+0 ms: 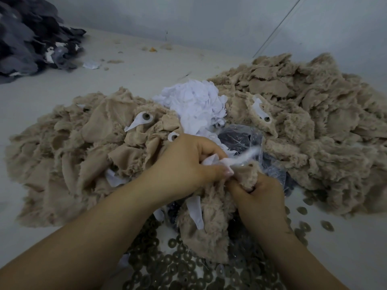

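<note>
Beige plush piece (pixel 211 225) is sitting at six o'clock of the white scrap heap (pixel 194 101), the right hand (pixel 259 197) gripping it and the left hand (pixel 188 162) pinching a white patch (pixel 213 161) against it, probably backing an eye. Next, a washer (pixel 326 225) from four o'clock is needing a firm press on.

Your left hand (pixel 186 162) pinches a white fabric scrap (pixel 217 161) against the beige plush piece (pixel 209 225), which your right hand (pixel 259 197) grips in curled fingers. Your hands meet just in front of a clear plastic bag (pixel 240 139) of dark parts. On the counter (pixel 146 65) a left plush pile (pixel 69 155) and a right plush pile (pixel 318 122) flank a heap of white scraps (pixel 194 103). Round brownish washers (pixel 178 266) lie nearest you, and dark grey fabric (pixel 27 38) is heaped at far left.
</note>
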The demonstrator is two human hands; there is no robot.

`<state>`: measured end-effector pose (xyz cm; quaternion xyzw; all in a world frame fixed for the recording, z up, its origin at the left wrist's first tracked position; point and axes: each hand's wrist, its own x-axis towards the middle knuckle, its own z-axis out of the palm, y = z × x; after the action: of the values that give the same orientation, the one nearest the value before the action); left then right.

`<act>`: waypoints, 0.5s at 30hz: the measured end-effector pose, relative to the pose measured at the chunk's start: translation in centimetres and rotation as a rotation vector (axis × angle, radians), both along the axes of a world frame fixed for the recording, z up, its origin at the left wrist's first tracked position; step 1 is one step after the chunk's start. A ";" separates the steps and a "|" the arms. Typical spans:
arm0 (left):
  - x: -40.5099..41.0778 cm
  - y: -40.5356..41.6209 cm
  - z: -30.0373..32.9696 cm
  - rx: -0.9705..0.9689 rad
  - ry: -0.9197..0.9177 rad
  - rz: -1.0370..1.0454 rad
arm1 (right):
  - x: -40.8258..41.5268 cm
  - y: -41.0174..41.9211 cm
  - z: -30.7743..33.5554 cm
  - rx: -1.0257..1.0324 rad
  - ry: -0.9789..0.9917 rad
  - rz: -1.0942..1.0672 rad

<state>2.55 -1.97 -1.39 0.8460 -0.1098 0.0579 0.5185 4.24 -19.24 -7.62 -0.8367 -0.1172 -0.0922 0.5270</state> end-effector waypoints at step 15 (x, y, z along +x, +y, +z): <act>-0.9 -1.1 -2.4 0.228 -0.601 0.402 | 0.2 -0.2 0.1 0.073 0.130 -0.017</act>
<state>1.62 -3.08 -3.84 0.8482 -0.0944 0.3915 0.3440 4.41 -19.42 -7.50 -0.8220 -0.0723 -0.0462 0.5630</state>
